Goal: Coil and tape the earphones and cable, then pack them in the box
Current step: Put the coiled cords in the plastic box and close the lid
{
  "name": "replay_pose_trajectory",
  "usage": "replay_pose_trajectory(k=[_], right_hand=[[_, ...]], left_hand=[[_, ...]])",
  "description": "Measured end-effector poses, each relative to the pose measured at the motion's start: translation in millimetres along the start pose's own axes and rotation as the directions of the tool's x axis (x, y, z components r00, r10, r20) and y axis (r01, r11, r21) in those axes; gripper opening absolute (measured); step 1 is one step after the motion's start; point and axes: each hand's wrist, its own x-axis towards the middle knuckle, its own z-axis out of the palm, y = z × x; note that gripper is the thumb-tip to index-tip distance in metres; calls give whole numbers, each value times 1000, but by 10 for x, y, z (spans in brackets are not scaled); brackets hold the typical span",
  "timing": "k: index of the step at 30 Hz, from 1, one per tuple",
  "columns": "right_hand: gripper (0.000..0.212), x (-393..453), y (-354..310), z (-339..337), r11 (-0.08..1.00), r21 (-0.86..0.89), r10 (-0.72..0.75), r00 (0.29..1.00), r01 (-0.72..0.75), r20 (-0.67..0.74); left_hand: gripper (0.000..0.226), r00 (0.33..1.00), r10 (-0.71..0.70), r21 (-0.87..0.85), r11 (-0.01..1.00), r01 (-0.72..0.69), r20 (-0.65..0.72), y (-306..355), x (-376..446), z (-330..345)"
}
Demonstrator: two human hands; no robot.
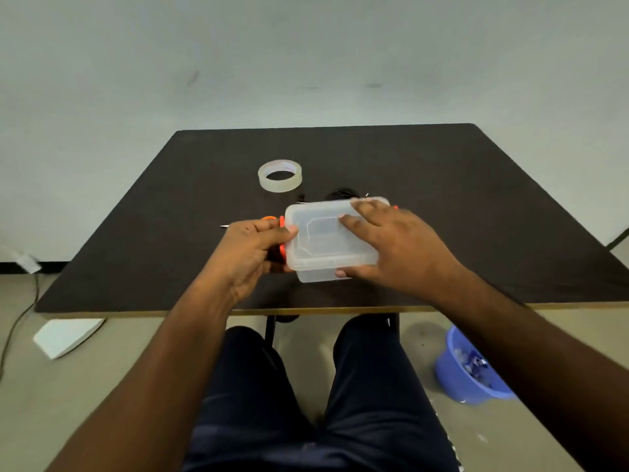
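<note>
Views: 1, a head camera, wide-angle.
Position: worn on a seated person's head, above the near edge of the bench.
Direction: forward and down, past the forearms onto the bench top, with the pale wall beyond.
Nearness: close; both hands sit near frame centre, the person's lap fills the bottom.
Coverage: whole bench top, floor on both sides.
Shared area: none, only 1 view.

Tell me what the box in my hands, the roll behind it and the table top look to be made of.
The box looks like translucent, frosted plastic: milky walls and a moulded lid. The tape roll appears to be clear glossy adhesive tape on a pale core, probably card. The table shows a dark matt top, possibly laminate; its near edge is lighter.
</note>
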Motion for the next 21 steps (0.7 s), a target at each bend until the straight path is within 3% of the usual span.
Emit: replay_pose_trajectory(k=[3,6,9,12,15,17,21], right_hand=[[84,-153,-11,251,1000,10,24,996,-25,81],[92,-216,2,418,980,171,92,993,-103,71],[92,-247,58,486,959,273,74,997,-79,29],[85,-285,111,501,864,490,96,994,-112,58],[73,-260,129,518,850,519,87,995,-95,40],[71,-219,133,525,864,492,93,995,-103,44],[73,-168,135,537,888,439,110,990,-138,91]], left_hand=[[11,996,-85,10,996,85,-3,-170,-20,-58],[19,991,-135,-20,991,135,14,-276,8,-73],[17,991,-131,-86,987,133,32,-346,42,-103],[17,992,-114,-100,988,120,58,-388,51,-129],[42,994,-99,-63,993,102,56,-386,62,-161],[51,999,-46,80,996,47,-8,-367,86,-208],[32,988,153,479,865,-148,29,-292,126,-217]])
